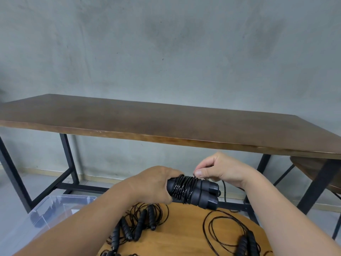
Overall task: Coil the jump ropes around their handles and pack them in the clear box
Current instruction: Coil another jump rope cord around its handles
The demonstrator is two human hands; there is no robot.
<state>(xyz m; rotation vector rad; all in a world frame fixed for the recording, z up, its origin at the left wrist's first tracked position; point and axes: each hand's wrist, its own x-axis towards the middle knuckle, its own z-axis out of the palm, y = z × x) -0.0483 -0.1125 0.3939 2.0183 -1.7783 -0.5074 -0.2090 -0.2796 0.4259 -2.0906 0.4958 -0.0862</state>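
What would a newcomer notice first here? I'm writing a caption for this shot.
First, the two hands low in the middle: the left hand grips a pair of black handles wound with rope, while the right hand pinches the rope just above them. Below, loose jump ropes lie on a round wooden table, and a clear box sits at lower left.
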